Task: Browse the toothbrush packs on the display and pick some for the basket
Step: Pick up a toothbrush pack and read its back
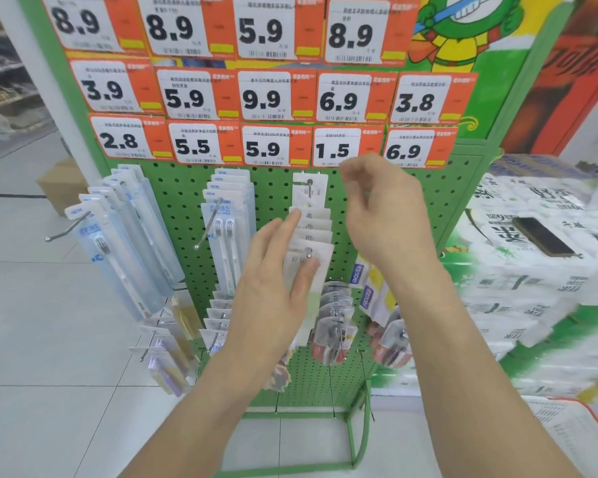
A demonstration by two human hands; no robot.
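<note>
Left hand [273, 270]: fingers [283, 229] straight, laid flat against flat white card packs [309, 243] hung in a row on a metal hook [309, 251]. Right hand [384, 215]: fingers loosely curled, holding nothing, blurred, just right of that row. Green perforated pegboard [273, 188] behind. Left of the fingers, clear blister packs [227, 219] marked "NEW". Tags [337, 148] above read 1.5, 5.9. Basket [573, 439] rim lower right.

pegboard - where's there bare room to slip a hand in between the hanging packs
Bare pegboard shows between the blue packs on the far-left hook and the twin-brush packs. It also shows right of the white packs, behind the right hand. The lower rows are crowded, and the left hand rests on the white packs.
</note>
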